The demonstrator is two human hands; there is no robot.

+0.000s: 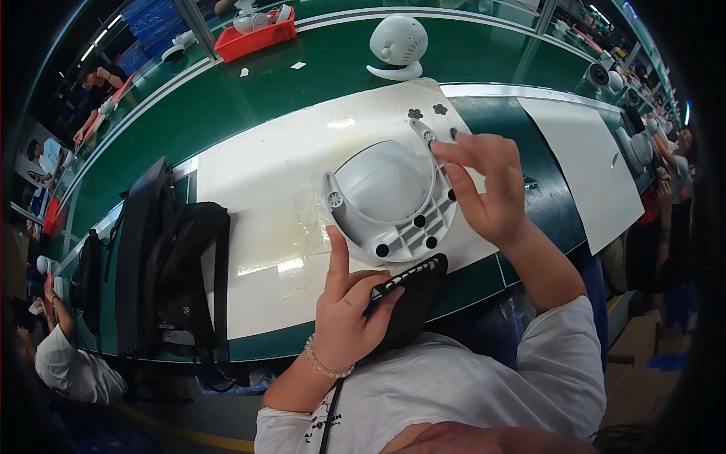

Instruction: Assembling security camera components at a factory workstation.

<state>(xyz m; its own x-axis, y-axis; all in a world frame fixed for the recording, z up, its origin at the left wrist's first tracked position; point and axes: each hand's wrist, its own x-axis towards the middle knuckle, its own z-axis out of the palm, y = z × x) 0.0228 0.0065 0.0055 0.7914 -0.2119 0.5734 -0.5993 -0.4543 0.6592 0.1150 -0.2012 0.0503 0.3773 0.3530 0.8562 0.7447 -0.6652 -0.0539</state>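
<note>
A white rounded plastic housing (388, 181) lies on the work sheet, its ribbed underside partly showing. Several round black pads (382, 250) sit on its ribs and edge. My left hand (352, 310) grips a black sheet of pads (408, 274) with pale gaps along its edge, just below the housing, index finger stretched toward it. My right hand (488, 178) is at the housing's upper right arm (421, 130), thumb and index finger drawn close together; anything between them is too small to make out.
Two black flower-shaped pieces (415, 113) lie at the sheet's far edge. A white round-headed device (399, 47) stands on the green bench (318, 64) behind, with a red bin (255, 36) at its left. A black bag (174, 265) lies left. Co-workers sit at both sides.
</note>
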